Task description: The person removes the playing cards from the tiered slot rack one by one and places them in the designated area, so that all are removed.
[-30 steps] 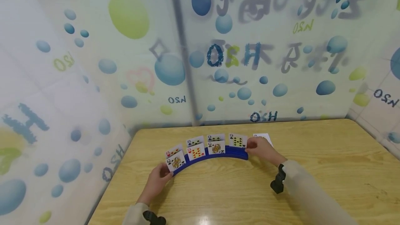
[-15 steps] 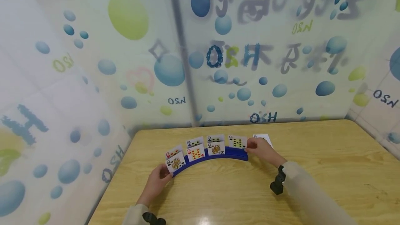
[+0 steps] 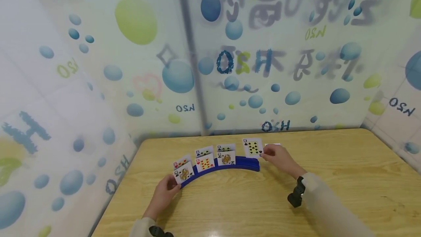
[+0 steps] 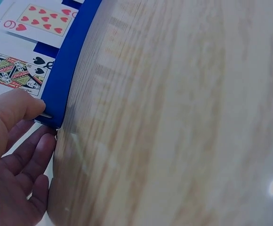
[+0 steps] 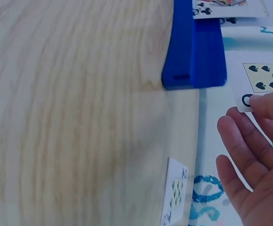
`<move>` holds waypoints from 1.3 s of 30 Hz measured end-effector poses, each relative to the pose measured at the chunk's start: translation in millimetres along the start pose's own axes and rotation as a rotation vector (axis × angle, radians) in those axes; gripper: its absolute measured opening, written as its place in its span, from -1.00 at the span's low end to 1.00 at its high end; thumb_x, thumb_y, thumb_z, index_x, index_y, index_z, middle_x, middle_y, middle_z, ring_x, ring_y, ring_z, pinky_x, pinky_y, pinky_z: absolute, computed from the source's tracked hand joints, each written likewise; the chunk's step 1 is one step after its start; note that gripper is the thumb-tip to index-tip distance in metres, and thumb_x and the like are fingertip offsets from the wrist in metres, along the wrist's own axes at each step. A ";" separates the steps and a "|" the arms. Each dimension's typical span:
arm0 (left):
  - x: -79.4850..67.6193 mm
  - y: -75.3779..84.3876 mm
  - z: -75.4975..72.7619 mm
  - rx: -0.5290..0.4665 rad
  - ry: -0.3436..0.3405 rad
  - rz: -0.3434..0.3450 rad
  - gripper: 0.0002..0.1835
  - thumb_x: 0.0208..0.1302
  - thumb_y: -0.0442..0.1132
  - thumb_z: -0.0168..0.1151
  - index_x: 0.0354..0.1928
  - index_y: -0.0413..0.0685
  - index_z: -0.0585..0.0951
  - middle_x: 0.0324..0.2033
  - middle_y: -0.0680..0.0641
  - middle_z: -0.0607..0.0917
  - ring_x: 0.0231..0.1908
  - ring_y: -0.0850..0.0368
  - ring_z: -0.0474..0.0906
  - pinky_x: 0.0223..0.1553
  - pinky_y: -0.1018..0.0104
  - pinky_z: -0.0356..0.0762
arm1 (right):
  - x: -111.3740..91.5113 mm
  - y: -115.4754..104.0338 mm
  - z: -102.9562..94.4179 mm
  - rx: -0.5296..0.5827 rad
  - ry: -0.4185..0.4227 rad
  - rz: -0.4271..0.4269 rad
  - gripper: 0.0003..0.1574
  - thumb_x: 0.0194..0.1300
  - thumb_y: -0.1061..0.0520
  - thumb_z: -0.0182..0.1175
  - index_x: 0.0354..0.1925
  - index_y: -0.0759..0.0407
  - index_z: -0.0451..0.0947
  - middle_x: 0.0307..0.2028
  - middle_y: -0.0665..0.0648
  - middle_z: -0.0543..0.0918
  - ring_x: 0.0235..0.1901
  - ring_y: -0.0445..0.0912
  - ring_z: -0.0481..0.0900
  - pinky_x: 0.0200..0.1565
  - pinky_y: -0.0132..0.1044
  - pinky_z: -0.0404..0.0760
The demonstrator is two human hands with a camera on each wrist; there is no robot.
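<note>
At the lower middle of the head view, a smooth blue holder point(image 3: 246, 163) is curving in a shallow arc, its right end lying bare. The right hand point(image 3: 277, 157) is pinching a corner of a spade card point(image 3: 253, 147) between thumb and fingers, with the flat, pale card standing just above that bare end; whether the two are touching, I cannot tell. At lower left, the left hand point(image 3: 164, 195) is gripping the holder's other end, its thumb pressing over the blue rim beside a court card point(image 3: 183, 173).

A heart card point(image 3: 205, 162) and a second court card point(image 3: 226, 158) are leaning in the holder, partly covering cards behind them. Another card point(image 5: 175, 193) is lying at the bottom of the right wrist view; in the head view the right hand is hiding most of it.

The yellowish table point(image 3: 230, 200) is showing streaky wood grain and a glossy reflection. Behind it, a pale wall point(image 3: 279, 112) is carrying blue and green bubbles.
</note>
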State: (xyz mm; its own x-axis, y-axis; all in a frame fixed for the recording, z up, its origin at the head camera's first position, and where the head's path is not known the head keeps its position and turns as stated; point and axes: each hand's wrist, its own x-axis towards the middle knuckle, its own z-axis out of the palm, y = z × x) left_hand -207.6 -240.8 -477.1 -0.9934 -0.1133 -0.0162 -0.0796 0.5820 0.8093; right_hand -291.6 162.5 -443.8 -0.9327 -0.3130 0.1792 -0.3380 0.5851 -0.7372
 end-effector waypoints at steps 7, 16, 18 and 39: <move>0.0 -0.8 0.8 -0.006 0.000 0.006 -0.68 0.15 -0.38 0.18 -0.05 -0.36 0.45 -0.19 -0.15 0.57 -0.18 0.04 0.49 -0.11 0.13 0.47 | -5.5 5.6 -18.4 -0.014 0.044 0.017 -0.83 0.23 0.19 0.17 -0.27 0.31 0.52 -0.36 0.12 0.59 -0.36 -0.07 0.50 -0.30 -0.23 0.51; 0.2 -0.6 0.4 -0.008 0.004 0.012 -0.67 0.16 -0.39 0.17 -0.04 -0.37 0.44 -0.18 -0.18 0.57 -0.18 0.02 0.50 -0.11 0.12 0.48 | -15.9 22.5 -49.7 -0.077 0.060 0.079 -0.78 0.23 0.20 0.14 -0.23 0.37 0.52 -0.31 0.20 0.59 -0.31 0.00 0.50 -0.27 -0.16 0.52; -0.1 -0.9 0.9 -0.007 0.009 0.021 -0.69 0.15 -0.40 0.17 -0.05 -0.38 0.45 -0.19 -0.18 0.57 -0.19 0.02 0.50 -0.12 0.13 0.48 | -18.4 28.4 -56.3 -0.096 0.063 0.103 -0.77 0.24 0.20 0.13 -0.21 0.38 0.52 -0.30 0.21 0.58 -0.31 0.01 0.49 -0.27 -0.16 0.52; 0.1 -0.7 1.5 -0.008 0.004 0.023 -0.71 0.17 -0.41 0.16 -0.06 -0.35 0.45 -0.17 -0.18 0.57 -0.18 0.03 0.49 -0.11 0.14 0.47 | -34.5 77.2 -86.4 -0.159 0.054 0.231 -0.63 0.26 0.20 0.08 -0.13 0.54 0.45 -0.28 0.33 0.55 -0.32 0.04 0.47 -0.33 -0.18 0.49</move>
State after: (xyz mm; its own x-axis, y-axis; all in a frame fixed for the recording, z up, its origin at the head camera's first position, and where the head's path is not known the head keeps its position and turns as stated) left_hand -207.9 -240.0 -478.5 -0.9947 -0.1032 0.0043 -0.0564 0.5777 0.8143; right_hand -296.4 283.0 -450.6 -0.9913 -0.1197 0.0554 -0.1268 0.7476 -0.6519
